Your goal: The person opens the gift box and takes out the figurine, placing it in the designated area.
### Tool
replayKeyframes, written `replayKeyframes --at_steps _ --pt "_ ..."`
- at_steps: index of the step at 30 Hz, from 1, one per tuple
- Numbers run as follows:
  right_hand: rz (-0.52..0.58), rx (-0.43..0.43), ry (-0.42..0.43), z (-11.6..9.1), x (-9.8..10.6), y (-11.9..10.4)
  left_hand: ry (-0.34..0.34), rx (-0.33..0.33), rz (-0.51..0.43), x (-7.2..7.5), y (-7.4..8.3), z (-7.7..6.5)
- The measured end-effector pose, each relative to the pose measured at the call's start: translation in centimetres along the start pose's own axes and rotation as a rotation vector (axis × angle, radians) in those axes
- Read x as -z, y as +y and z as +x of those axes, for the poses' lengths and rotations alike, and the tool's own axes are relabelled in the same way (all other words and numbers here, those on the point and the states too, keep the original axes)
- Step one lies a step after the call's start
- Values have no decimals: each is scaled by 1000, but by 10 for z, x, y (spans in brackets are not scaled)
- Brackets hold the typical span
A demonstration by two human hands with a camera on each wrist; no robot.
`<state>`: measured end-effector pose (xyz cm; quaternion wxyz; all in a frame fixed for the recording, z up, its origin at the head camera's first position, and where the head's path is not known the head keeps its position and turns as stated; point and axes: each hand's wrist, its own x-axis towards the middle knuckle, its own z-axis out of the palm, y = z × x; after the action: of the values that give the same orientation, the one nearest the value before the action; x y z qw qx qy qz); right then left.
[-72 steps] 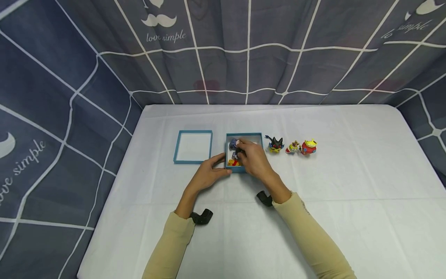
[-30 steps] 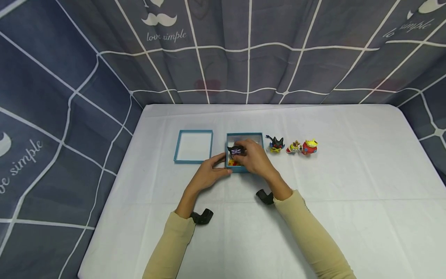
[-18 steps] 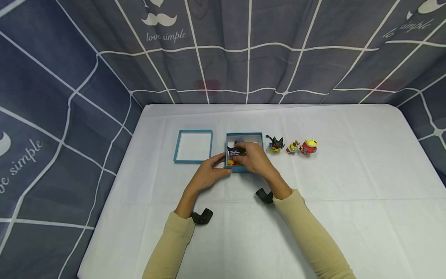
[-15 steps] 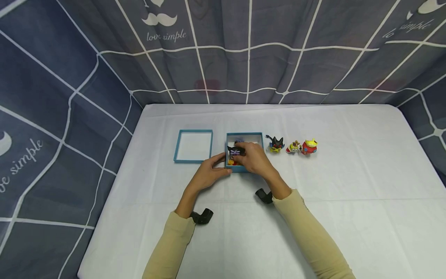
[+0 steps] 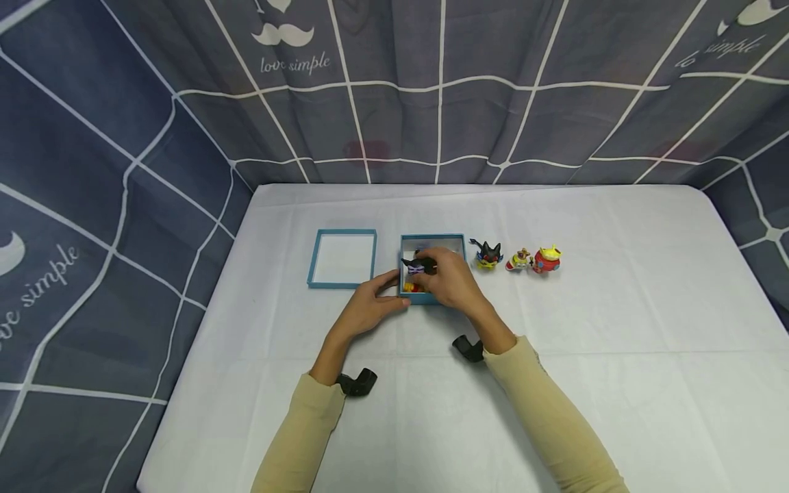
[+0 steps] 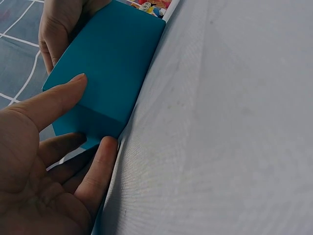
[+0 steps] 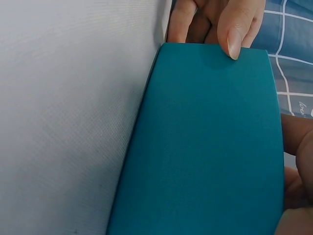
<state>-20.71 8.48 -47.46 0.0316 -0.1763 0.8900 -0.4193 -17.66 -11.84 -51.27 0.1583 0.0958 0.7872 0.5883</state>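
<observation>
In the head view a teal box (image 5: 431,299) with a pale inside stands mid-table. My left hand (image 5: 362,308) steadies its near left corner, fingers fairly straight. The left wrist view shows the thumb (image 6: 63,95) against the front wall and the other fingers along the left side. Over the box, my right hand (image 5: 455,281) pinches a small black toy figure (image 5: 416,268) with purple markings. A red and yellow toy (image 5: 409,287) shows inside, near the front wall. The right hand and the black figure hide much of the other contents.
Left of the box lies a shallow teal-rimmed lid (image 5: 311,260), white inside up. To the right stand a black-eared toy figure (image 5: 489,256), a small yellow and white one (image 5: 520,260) and a red and yellow one (image 5: 546,259). Grid-patterned curtains (image 5: 394,130) border the white tablecloth (image 5: 616,411).
Earlier, my right fingers were down in the box over a grey toy. The purple-marked black figure then came into view in them, and has since tilted slightly. The left hand stays put.
</observation>
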Motion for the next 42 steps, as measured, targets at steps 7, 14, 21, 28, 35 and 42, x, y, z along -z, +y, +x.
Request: replayKeyframes --at_steps 7,14,21,28,35,42 --pt "82 -7 18 -2 1 0 4 -5 13 0 -1 0" --pt "158 -11 18 -3 2 3 3 -8 21 0 0 1" --pt "242 29 25 -4 3 7 7 -6 33 0 -1 1" --pt "323 75 56 -7 4 9 6 14 31 0 1 0" --pt "375 100 79 -9 3 10 13 18 39 0 2 0" --pt "420 105 60 -10 5 8 17 13 33 0 4 0"
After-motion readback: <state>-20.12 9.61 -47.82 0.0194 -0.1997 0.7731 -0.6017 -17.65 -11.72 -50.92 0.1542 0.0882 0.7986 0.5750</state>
